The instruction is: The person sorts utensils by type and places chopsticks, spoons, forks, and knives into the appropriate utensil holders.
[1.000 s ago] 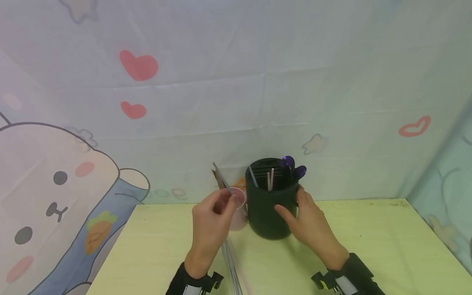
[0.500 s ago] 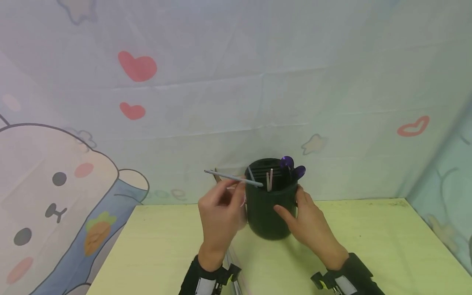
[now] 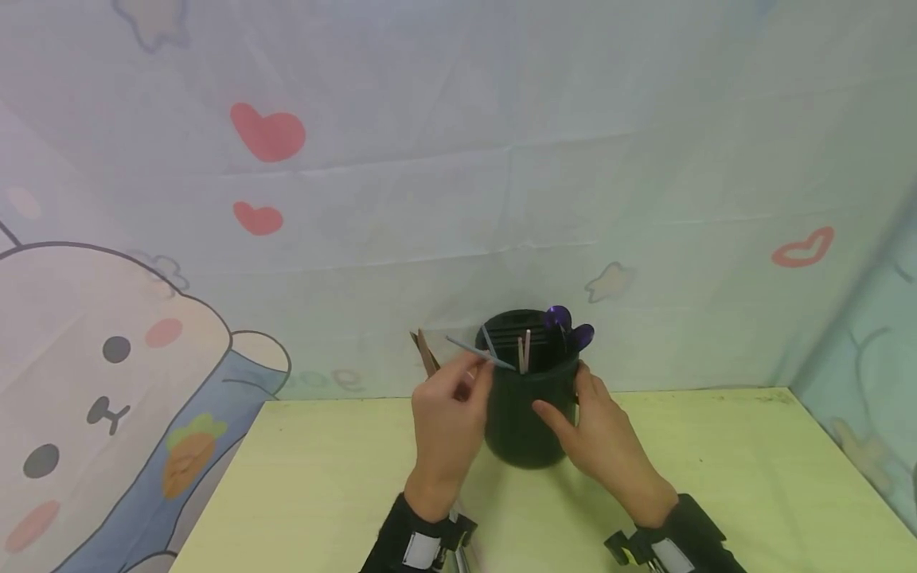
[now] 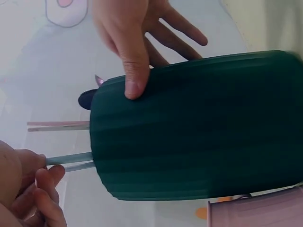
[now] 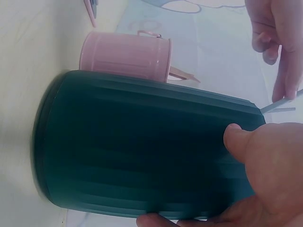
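My left hand (image 3: pixel 451 422) pinches a thin grey-blue straw-like stick (image 4: pixel 71 159) between thumb and fingers. The stick slants, its far end at the rim of a dark green ribbed utensil holder (image 3: pixel 526 430). In the left wrist view that end passes behind the rim. My right hand (image 3: pixel 612 446) holds the holder's right side, thumb on its front and fingers round the side. From the holder rise purple spoon-like pieces (image 3: pixel 582 337), two thin pale pink sticks (image 3: pixel 524 350) and another grey-blue stick (image 3: pixel 489 341). The holder stands upright on the table.
Left of the holder, nearly touching it, stands a small pink bucket (image 5: pixel 125 56) with pointed brown pieces (image 3: pixel 424 350) in it. Grey and pink sticks (image 3: pixel 462 561) lie near the table's front, partly behind my left wrist. A printed cloth (image 3: pixel 401 199) hangs behind the yellowish table (image 3: pixel 315 477).
My left hand has moved right with the stick from over the pink bucket to the green holder's rim, turning the stick toward it. My right hand has stayed on the holder.
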`<act>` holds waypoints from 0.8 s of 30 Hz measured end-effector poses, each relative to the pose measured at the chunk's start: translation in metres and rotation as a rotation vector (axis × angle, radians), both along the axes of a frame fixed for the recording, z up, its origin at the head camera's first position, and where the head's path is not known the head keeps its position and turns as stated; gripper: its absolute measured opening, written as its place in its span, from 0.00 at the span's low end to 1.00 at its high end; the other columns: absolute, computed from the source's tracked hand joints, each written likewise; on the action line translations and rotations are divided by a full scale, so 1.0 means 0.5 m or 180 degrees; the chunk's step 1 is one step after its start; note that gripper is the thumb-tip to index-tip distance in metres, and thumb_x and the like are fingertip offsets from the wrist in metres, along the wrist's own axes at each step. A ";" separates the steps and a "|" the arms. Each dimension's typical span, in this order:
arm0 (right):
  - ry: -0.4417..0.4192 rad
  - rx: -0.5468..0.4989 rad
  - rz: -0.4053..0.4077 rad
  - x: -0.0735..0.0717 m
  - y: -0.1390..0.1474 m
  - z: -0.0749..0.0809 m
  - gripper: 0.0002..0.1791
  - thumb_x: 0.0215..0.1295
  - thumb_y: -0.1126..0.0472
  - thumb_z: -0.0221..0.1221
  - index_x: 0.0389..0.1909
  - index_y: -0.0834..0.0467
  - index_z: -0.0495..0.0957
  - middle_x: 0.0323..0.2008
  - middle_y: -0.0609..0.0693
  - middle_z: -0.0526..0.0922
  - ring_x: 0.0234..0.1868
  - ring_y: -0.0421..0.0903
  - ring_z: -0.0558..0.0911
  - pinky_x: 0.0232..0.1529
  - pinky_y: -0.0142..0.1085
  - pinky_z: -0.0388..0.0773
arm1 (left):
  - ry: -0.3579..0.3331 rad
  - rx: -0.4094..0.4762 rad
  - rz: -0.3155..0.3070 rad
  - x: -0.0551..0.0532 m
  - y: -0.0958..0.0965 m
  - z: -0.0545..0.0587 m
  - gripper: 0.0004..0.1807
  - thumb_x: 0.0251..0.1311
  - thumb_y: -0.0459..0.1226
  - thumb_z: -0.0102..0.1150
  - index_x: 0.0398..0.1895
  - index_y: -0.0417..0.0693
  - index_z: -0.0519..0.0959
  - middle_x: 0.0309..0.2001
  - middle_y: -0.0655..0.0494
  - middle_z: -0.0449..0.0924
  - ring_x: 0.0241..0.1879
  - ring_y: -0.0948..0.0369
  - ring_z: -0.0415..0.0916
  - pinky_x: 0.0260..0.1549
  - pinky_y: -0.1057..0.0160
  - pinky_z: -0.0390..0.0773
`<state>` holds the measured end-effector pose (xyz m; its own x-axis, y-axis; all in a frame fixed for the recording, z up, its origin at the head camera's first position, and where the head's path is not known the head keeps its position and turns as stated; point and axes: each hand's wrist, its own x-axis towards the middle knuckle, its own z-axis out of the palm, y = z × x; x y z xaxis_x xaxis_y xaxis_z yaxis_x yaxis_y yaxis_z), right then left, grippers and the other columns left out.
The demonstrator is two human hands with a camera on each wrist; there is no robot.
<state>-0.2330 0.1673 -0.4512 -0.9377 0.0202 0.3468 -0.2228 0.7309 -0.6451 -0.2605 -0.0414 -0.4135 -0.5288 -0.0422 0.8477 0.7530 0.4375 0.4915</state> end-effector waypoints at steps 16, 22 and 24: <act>-0.0037 0.0008 0.0003 0.003 0.000 0.009 0.55 0.72 0.32 0.56 0.80 0.70 0.52 0.70 0.73 0.71 0.66 0.73 0.77 0.61 0.69 0.75 | 0.0205 -0.0509 0.0667 -0.006 0.015 -0.005 0.05 0.68 0.37 0.66 0.40 0.48 0.89 0.29 0.57 0.86 0.21 0.64 0.76 0.21 0.60 0.79; -0.0094 -0.0004 0.0014 0.003 0.001 0.007 0.56 0.72 0.31 0.55 0.81 0.70 0.50 0.71 0.73 0.70 0.67 0.73 0.76 0.61 0.69 0.75 | 0.0131 -0.0827 0.0872 -0.006 0.021 -0.010 0.08 0.69 0.40 0.66 0.41 0.48 0.91 0.40 0.55 0.93 0.37 0.61 0.90 0.32 0.55 0.88; -0.0086 -0.0004 0.0015 0.001 0.002 0.006 0.56 0.72 0.31 0.55 0.81 0.70 0.50 0.71 0.73 0.70 0.67 0.73 0.76 0.61 0.69 0.75 | 0.0077 -0.0936 0.0930 -0.004 0.019 -0.009 0.08 0.69 0.41 0.66 0.42 0.49 0.91 0.40 0.56 0.93 0.40 0.61 0.91 0.33 0.55 0.88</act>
<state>-0.2324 0.1682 -0.4482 -0.9468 0.0162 0.3213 -0.2087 0.7290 -0.6519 -0.2628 -0.0319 -0.4180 -0.5102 0.0583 0.8581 0.5861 0.7537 0.2973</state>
